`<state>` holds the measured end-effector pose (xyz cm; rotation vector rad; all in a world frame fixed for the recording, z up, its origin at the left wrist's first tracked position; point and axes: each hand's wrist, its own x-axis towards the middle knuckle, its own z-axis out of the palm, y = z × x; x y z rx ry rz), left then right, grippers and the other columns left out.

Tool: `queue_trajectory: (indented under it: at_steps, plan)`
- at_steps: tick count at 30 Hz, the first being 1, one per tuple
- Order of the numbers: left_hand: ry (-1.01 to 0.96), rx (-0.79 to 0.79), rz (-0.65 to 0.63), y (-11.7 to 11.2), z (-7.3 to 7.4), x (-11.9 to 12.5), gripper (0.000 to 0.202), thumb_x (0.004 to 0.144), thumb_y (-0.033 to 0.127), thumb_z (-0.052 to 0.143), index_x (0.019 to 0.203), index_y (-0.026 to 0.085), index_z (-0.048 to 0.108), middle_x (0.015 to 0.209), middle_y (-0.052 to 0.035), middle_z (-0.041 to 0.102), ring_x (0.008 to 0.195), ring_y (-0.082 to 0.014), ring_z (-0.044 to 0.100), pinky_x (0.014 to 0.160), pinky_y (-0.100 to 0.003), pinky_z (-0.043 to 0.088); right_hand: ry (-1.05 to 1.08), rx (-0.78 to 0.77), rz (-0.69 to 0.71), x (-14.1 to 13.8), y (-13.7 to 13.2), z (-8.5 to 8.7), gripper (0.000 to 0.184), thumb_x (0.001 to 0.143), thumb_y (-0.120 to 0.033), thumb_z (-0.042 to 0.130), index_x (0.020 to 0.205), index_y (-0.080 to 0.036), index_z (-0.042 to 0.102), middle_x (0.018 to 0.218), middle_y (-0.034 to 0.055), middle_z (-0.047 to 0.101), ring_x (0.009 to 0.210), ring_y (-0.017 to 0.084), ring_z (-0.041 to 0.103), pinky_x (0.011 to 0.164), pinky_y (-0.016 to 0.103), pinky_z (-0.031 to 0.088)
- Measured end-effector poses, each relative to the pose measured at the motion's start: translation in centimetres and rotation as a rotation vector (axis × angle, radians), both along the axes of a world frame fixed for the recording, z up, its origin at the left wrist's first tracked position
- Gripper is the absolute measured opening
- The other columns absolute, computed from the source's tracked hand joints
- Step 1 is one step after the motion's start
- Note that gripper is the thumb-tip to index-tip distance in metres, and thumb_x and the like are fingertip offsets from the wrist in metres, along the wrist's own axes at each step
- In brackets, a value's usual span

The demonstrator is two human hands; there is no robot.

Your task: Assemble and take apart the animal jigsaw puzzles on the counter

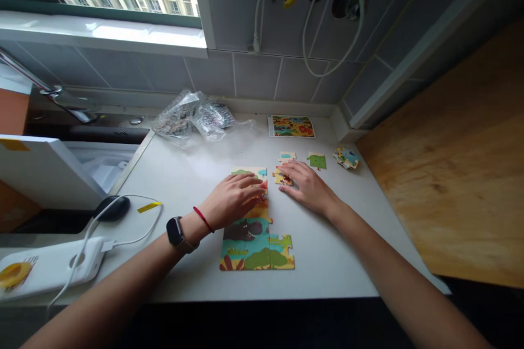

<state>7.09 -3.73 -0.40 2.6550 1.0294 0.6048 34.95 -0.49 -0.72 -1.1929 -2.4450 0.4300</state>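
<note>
A partly joined jigsaw [257, 245] with bright animal pictures lies on the white counter [327, 262]. My left hand [234, 199] rests flat on its upper part, fingers stretched out. My right hand [305, 185] lies just to the right, fingertips pressing a loose piece [282, 176] against the counter beside the joined part. Other loose pieces sit beyond: a pale piece [287, 156], a green piece [316, 161] and a small stack of pieces [346, 157]. A picture card [291, 126] showing the full image lies at the back.
Crumpled clear plastic bags [192, 115] lie at the back by the tiled wall. On the left are a white power bank [49, 267] with a cable, a black mouse [111, 208] and a yellow strip [149, 207]. A wooden board [462, 174] borders the right side.
</note>
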Motion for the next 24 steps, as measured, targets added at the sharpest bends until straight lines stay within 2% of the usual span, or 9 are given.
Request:
queue_trajectory:
  at_steps: [5,9,13,18,24]
  plan:
    - [-0.121,-0.025,-0.014,0.8,-1.4,-0.7,0.025,0.106,0.029,0.057,0.125,0.024,0.072,0.131,-0.0086,0.072,0.131,-0.0264,0.061,0.106,-0.050,0.056,0.100,-0.031,-0.005,0.3,-0.4,-0.2,0.039,0.095,-0.029,0.072,0.133,-0.025,0.070,0.129,0.0108,0.070,0.125,0.029,0.061,0.109,0.052,0.054]
    - [-0.140,-0.045,-0.057,0.4,-1.0,-1.2,0.030,0.105,0.028,0.058,0.132,0.025,0.069,0.137,-0.0091,0.069,0.135,-0.0269,0.057,0.108,-0.050,0.055,0.131,-0.094,0.032,0.5,-0.7,0.7,0.050,0.090,-0.033,0.079,0.138,-0.026,0.067,0.125,0.0101,0.071,0.124,0.031,0.061,0.109,0.052,0.054]
    - [-0.091,-0.083,-0.106,-0.1,-0.7,-1.3,0.029,0.104,0.029,0.060,0.130,0.030,0.071,0.143,-0.0049,0.066,0.140,-0.0286,0.053,0.111,-0.050,0.053,0.171,-0.103,0.052,0.6,-1.5,1.7,0.047,0.089,-0.037,0.080,0.134,-0.028,0.069,0.121,0.0101,0.068,0.118,0.030,0.064,0.103,0.051,0.057]
    - [-0.061,-0.127,-0.104,-0.6,-1.0,-1.1,0.028,0.102,0.031,0.062,0.128,0.032,0.073,0.148,-0.0039,0.063,0.145,-0.0315,0.049,0.115,-0.054,0.049,0.087,-0.142,0.169,-0.2,-2.6,1.4,0.036,0.093,-0.036,0.075,0.128,-0.026,0.074,0.119,0.0107,0.067,0.111,0.028,0.063,0.096,0.044,0.059]
    - [-0.074,-0.154,-0.079,-0.6,-1.3,-1.2,0.036,0.098,0.033,0.068,0.133,0.035,0.070,0.153,-0.0043,0.057,0.150,-0.0347,0.042,0.118,-0.059,0.045,-0.030,-0.142,0.165,-1.0,-3.0,1.1,0.028,0.097,-0.036,0.070,0.124,-0.029,0.075,0.126,0.0099,0.065,0.115,0.028,0.061,0.099,0.045,0.057]
